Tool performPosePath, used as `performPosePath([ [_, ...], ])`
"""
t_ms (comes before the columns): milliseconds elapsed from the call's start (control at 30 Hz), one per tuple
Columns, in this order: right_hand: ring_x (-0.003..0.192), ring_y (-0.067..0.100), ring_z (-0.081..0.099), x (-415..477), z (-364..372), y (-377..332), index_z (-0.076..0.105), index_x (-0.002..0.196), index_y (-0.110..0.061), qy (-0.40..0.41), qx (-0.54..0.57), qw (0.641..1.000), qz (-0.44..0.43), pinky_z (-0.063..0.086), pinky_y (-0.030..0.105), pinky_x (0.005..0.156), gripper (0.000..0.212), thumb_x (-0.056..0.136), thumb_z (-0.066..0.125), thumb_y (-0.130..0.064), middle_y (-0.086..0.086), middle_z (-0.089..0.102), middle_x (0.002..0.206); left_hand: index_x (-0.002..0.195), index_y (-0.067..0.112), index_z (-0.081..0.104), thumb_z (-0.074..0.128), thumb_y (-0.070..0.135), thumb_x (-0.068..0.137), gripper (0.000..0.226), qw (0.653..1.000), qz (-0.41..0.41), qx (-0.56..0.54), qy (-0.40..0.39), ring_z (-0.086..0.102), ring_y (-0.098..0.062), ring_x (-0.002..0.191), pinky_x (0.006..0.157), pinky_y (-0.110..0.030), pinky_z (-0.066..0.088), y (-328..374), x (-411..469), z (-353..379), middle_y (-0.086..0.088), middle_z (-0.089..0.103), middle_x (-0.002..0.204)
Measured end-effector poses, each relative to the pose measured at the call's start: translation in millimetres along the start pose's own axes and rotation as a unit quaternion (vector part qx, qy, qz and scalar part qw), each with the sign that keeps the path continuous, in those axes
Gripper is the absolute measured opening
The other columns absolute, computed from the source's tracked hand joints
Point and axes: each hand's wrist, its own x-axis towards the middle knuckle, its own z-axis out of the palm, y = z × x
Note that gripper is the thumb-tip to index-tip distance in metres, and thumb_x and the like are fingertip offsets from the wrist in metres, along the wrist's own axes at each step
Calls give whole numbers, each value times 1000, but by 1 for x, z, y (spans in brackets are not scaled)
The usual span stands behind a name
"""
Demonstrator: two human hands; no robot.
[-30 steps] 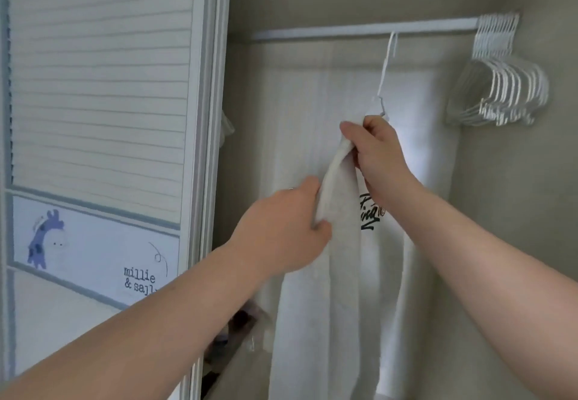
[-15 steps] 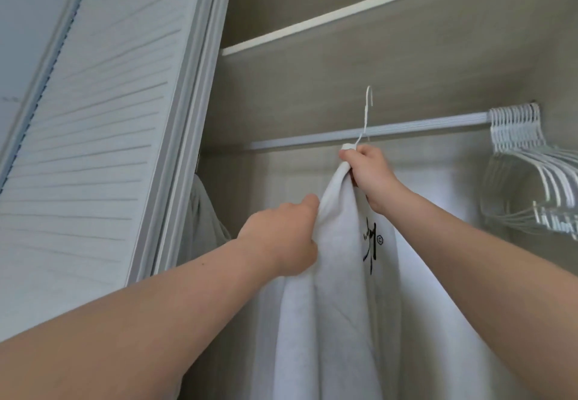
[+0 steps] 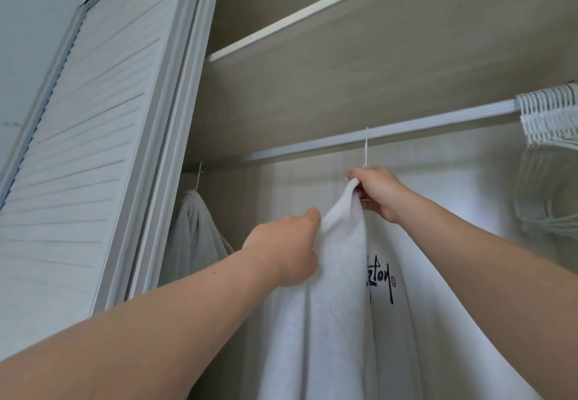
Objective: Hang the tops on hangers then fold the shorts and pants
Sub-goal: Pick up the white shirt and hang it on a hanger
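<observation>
- The top (image 3: pixel 328 306) is white, of a soft, faintly fuzzy cloth, and hangs in long upright folds inside the wardrobe, below the rod (image 3: pixel 406 132) and about midway along it.
- Its upper end is bunched into a narrow peak at the right hand (image 3: pixel 375 191), whose fingers are curled tight round that peak, just under the hook of a thin white hanger (image 3: pixel 366 146).
- The left hand (image 3: pixel 287 249) is lower and to the left, closed on a fold at the top's near edge, thumb side up.
- The hook rises in front of the rod; whether it bears on the rod cannot be told.
- The hanger's shoulders are hidden inside the cloth and behind the right hand.
- The top's lower part is cut off by the bottom edge, and the right forearm covers its right side.
- Black script on the top reads "zton" with a small © after it; a fold hides the letters before these.
- At the rod's left end a grey garment (image 3: pixel 194 234) hangs on its own hook, partly behind the louvred door (image 3: pixel 78 149).
- Spare hangers (image 3: pixel 550 118), white, crowd the rod's right end, cut off by the frame.
- A shelf (image 3: pixel 344 65) runs above the rod.
</observation>
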Motion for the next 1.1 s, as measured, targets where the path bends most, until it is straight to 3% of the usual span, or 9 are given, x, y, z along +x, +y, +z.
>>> performPosePath([
  [167,51,16,50,-11,3,-3,55,90,-13,6,-60,998,16,48,20,47,14,94,58,-26,5,55,73,104,21,32,47,17,90,21,1000,22,5,20,46,-33,74,65,-35,33,-6,-8,9,5,36,73],
  [233,49,20,53,-16,2,-13,54,94,-11,26,-152,988,3,49,23,43,27,92,59,-37,8,59,79,102,22,29,47,18,91,21,999,36,7,28,45,-33,74,64,-35,31,-7,-10,10,5,35,72],
  [367,48,29,67,-33,6,-38,51,100,-1,34,-363,931,-24,53,32,42,63,83,65,-59,14,68,83,104,20,31,46,19,92,19,998,55,-1,36,49,-32,73,63,-35,32,-7,-13,15,5,37,72],
  [467,46,30,68,-49,16,-48,62,86,0,-26,-422,906,-15,54,33,42,43,84,67,-43,15,70,75,105,19,32,46,19,92,18,997,61,-13,38,52,-32,71,59,-35,32,-7,-17,20,3,42,73],
  [600,57,40,71,-56,31,-44,58,79,3,-37,-417,907,-43,61,45,51,21,88,54,-16,25,69,70,105,17,33,47,20,92,19,998,56,-23,28,55,-32,71,58,-35,35,-7,-19,23,1,46,74],
  [767,55,41,69,-46,40,-25,47,67,-6,-33,-361,926,-104,60,47,58,25,90,52,-13,20,61,62,107,18,33,48,20,92,21,999,44,-19,8,53,-27,68,57,-35,36,-18,-17,24,1,47,75],
  [900,72,42,70,-33,56,-8,46,72,-7,-67,-286,948,-126,61,52,63,22,93,48,-9,20,58,73,107,18,33,47,20,93,20,999,32,-11,2,51,-28,67,58,-35,35,-33,-16,28,2,45,74],
  [1000,72,37,65,-22,74,5,50,78,-7,-82,-264,950,-143,59,53,64,17,94,46,-9,19,56,77,110,19,34,47,21,93,22,1000,14,3,-4,53,-32,74,61,-36,37,-48,-14,33,1,46,78],
  [1100,68,36,63,-7,100,19,48,76,-8,-101,-254,950,-152,59,44,56,19,95,46,-11,17,55,73,112,21,34,48,21,94,23,999,-10,22,-29,55,-28,73,58,-35,36,-68,-12,38,1,48,81],
])
